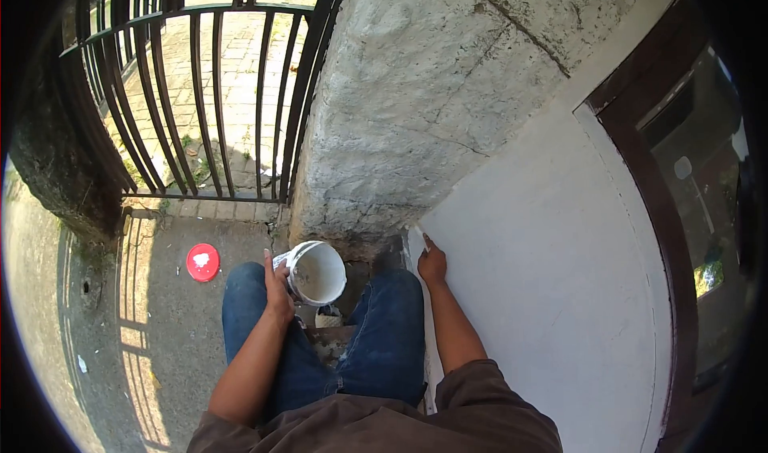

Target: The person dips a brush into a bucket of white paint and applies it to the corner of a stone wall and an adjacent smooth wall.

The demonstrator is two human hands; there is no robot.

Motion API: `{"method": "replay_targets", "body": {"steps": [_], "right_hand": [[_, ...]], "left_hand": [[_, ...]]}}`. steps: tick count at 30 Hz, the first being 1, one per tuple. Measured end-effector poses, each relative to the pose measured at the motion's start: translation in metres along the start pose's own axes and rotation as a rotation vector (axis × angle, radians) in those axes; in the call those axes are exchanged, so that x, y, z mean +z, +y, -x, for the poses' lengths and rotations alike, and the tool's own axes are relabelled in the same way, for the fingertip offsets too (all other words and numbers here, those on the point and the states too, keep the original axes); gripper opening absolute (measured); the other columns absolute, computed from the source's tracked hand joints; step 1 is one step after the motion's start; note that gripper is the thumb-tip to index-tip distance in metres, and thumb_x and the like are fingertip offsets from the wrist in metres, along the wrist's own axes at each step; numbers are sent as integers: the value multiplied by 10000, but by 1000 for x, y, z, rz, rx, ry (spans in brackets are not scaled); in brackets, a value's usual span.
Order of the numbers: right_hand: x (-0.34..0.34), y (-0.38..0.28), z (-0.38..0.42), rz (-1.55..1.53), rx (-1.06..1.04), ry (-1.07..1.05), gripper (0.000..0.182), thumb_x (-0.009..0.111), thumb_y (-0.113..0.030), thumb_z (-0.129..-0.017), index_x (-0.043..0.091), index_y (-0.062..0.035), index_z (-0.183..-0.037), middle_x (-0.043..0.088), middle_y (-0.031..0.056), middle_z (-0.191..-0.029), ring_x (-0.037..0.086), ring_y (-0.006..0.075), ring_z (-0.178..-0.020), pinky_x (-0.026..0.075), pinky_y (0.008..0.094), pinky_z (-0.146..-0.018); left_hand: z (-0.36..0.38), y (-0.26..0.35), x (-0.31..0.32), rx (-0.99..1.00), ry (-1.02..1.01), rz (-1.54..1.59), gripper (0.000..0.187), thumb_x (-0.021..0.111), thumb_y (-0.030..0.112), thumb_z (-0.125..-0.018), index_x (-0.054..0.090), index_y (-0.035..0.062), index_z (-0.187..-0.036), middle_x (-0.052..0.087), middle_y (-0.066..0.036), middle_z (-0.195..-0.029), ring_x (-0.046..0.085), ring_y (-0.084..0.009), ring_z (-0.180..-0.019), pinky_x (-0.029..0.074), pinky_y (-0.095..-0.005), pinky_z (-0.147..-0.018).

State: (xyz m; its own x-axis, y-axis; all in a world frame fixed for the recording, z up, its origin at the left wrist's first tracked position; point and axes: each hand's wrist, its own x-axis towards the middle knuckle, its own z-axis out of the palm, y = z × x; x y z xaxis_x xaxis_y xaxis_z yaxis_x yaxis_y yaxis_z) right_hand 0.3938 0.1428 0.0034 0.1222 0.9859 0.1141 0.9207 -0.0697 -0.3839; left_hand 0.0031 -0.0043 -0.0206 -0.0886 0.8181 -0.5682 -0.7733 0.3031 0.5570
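Observation:
A white bucket (318,273), smeared inside and out, tilts above my knees. My left hand (278,291) grips it at the left side, fingers against its wall. At the lower corner of the white wall (544,245), my right hand (433,264) is closed around a slim pale tool (419,239). The tool's tip is at the wall's edge, and its exact kind is too small to make out. Fresh-looking white shows on the wall beside it.
A red lid (203,262) with a white blob lies on the concrete floor (188,325) to the left. Ahead stand a black metal gate (210,101) and a rough, cracked wall (408,109). A brown-framed window (640,125) is on the right.

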Motion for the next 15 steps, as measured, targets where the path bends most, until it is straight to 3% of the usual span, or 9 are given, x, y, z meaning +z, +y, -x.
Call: {"method": "replay_targets", "body": {"steps": [6, 9, 12, 15], "right_hand": [[15, 17, -26, -44, 12, 37, 534, 565, -5, -937, 598, -99, -1462, 677, 254, -1297, 663, 450, -1148, 525, 490, -1005], [27, 18, -25, -44, -128, 112, 530, 567, -13, -934, 606, -104, -1455, 690, 265, -1256, 674, 451, -1108, 530, 505, -973], [21, 7, -29, 75, -30, 4, 526, 565, -17, -934, 613, -113, -1449, 717, 251, -1160, 688, 439, -1034, 541, 520, -909], [5, -2, -34, 165, -91, 97, 575, 515, -34, -972, 547, -196, -1523, 681, 179, -1081, 672, 402, -997, 540, 536, -871]], "left_hand": [[2, 1, 3, 16, -20, -19, 1174, 364, 914, -885, 284, 23, -1645, 390, -145, -1643, 332, -326, -1506, 128, -587, -1226], [4, 3, 3, 2, 21, -47, 1182, 323, 926, -880, 262, 33, -1653, 377, -135, -1660, 292, -332, -1534, 73, -620, -1224], [2, 1, 1, -4, 24, -79, 1190, 291, 936, -877, 240, 40, -1660, 375, -123, -1668, 266, -333, -1551, 34, -649, -1218], [7, 3, 7, 1, 20, -88, 1174, 290, 926, -887, 248, 42, -1659, 374, -124, -1668, 264, -337, -1550, 14, -656, -1214]]}}
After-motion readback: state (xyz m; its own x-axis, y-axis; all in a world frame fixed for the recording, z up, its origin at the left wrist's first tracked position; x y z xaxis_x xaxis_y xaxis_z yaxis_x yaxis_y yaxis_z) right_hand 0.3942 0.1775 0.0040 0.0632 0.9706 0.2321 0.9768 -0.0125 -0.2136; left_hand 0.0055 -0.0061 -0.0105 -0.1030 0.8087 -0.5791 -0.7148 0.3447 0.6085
